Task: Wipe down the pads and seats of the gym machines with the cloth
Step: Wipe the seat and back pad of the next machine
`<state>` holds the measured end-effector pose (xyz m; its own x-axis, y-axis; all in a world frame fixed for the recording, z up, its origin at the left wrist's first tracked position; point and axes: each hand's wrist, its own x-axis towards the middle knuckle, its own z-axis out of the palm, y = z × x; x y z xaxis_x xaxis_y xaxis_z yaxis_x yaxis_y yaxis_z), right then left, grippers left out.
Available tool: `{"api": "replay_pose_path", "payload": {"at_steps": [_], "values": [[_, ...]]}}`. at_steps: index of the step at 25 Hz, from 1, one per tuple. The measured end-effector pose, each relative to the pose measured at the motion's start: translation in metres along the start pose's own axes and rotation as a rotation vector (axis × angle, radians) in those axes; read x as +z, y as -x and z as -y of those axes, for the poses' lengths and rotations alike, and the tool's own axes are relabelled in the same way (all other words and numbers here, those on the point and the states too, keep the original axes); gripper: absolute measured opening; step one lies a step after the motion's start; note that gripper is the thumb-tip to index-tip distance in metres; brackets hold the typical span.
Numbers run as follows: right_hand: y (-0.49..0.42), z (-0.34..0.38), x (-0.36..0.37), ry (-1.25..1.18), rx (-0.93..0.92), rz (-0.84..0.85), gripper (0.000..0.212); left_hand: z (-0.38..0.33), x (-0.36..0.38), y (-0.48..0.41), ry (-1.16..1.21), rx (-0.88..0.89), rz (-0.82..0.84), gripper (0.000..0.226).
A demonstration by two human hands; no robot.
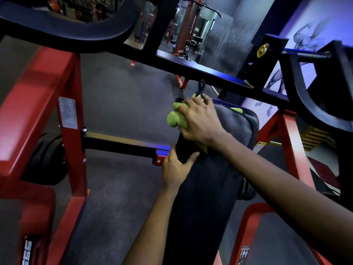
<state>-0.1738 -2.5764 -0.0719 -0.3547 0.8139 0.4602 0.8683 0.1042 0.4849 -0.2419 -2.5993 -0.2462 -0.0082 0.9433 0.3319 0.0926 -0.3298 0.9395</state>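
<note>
the right hand (pixel 200 121) presses the bunched green cloth (pixel 174 119) onto the upper end of the long black pad (pixel 202 207), its fingers clamped round the cloth. the left hand (pixel 175 169) grips the pad's left edge lower down, thumb on top. this looks like mid-wipe. whether the lower stretch is done i cannot tell, and the curved pad (pixel 66 33) overhead probably awaits its turn.

My left hand (pixel 176 169) and right hand (pixel 200 121) are bare. Both forearms (pixel 277 169) are bare too, from wrist to the edge of view.
</note>
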Motion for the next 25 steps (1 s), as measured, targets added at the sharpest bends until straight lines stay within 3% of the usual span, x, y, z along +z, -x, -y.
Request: {"api": "replay_pose_path", "payload": {"at_steps": [3,7,9,13,15,20,25], "values": [[0.010,-0.017,-0.004,-0.050,-0.098,0.009,0.056,0.004,0.000,0.000,-0.035,0.005,0.044,0.086],[-0.002,-0.026,-0.005,-0.136,0.259,-0.129,0.052,0.013,0.001,-0.003,-0.074,0.024,0.082,0.092],[-0.004,-0.018,-0.001,-0.112,0.326,-0.158,0.049,0.012,0.000,0.000,-0.095,0.017,0.080,0.092],[0.021,-0.022,0.002,-0.139,-0.001,-0.029,0.058,0.011,-0.002,0.000,-0.051,-0.007,0.130,0.083],[0.019,-0.041,-0.001,-0.174,-0.093,0.012,0.058,0.018,-0.003,0.010,-0.038,-0.027,0.122,0.089],[0.020,-0.022,0.011,-0.224,0.101,-0.119,0.053,0.038,-0.008,0.040,-0.038,-0.100,0.132,0.105],[0.057,-0.017,0.017,-0.209,-0.171,-0.045,0.057,0.029,-0.017,0.038,-0.068,-0.151,0.245,0.101]]}}
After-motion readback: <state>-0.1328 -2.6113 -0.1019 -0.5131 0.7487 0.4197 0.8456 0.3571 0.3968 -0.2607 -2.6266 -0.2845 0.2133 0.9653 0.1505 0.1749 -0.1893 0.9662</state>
